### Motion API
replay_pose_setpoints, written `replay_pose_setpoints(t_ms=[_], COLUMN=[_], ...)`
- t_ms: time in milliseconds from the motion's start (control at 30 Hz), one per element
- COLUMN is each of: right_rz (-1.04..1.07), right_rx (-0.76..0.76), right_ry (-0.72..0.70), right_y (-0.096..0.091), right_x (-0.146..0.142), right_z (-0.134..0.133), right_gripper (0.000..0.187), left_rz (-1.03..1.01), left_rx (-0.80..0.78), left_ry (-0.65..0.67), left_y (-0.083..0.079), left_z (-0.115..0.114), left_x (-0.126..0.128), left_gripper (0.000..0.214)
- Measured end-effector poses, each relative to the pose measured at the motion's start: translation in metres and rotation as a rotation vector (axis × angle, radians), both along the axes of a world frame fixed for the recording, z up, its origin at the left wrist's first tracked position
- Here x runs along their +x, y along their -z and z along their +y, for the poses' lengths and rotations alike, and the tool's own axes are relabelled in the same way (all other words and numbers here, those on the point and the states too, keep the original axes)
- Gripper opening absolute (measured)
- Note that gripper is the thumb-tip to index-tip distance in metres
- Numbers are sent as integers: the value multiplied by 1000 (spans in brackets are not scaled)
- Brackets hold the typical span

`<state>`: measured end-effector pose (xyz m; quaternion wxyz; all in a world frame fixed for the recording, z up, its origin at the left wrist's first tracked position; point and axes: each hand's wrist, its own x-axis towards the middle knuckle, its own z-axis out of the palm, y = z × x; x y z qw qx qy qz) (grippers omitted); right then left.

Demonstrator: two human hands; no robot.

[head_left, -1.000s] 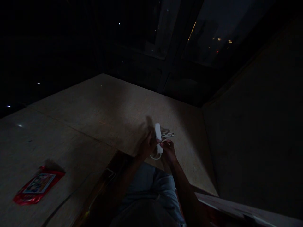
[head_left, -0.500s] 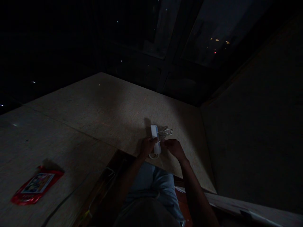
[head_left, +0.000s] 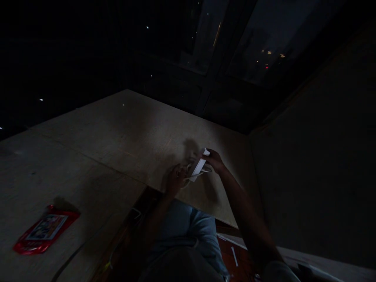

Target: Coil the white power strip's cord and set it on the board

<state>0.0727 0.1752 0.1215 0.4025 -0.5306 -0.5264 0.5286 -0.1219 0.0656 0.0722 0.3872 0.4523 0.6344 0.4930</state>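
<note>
A white oblong block (head_left: 199, 166) with a pale cable (head_left: 207, 169) is tilted above the table; it looks electrical, but its exact kind is too dark to tell. My right hand (head_left: 214, 159) is closed on the block's upper end. My left hand (head_left: 175, 180) is at the block's lower left, its fingers curled at the cable. One strand crosses the block's lower part, and loops show on both sides. Shadow hides some of the left fingers.
A red packet (head_left: 46, 230) with a printed picture lies on the pale table (head_left: 96, 129) at left. A dark cord (head_left: 69, 261) runs near the front edge. A wall (head_left: 311, 172) rises at right, with dark windows behind.
The block has gone from lying under my left hand to being tilted up in my right hand. My left hand has shifted slightly left, to the cable.
</note>
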Motion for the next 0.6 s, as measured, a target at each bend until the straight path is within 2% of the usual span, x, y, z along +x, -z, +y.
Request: replay_pose_setpoints(t_ms=[67,133,300,433,600], right_rz=[173,302,449,507,533], right_rx=[-9,-25,-66,-48,42], right_ry=[154,325,578,711,698], right_y=[-2,0,28,54,73], right_x=[27,54,96,105,88], right_z=[1,-1,-11,-20,-32], right_gripper=[52,46,34,36,47], left_rz=[-92,-232,-586,-823,-891], left_rx=[-49,-119,-154,-211,-158], left_ry=[-167,-243,-454,-628,-719], left_y=[-1,-3,-10,-9,-3], left_z=[3,7,19,21,13], left_x=[-27,-52,-89,-106,-124], left_gripper=[43,38,23,19,17])
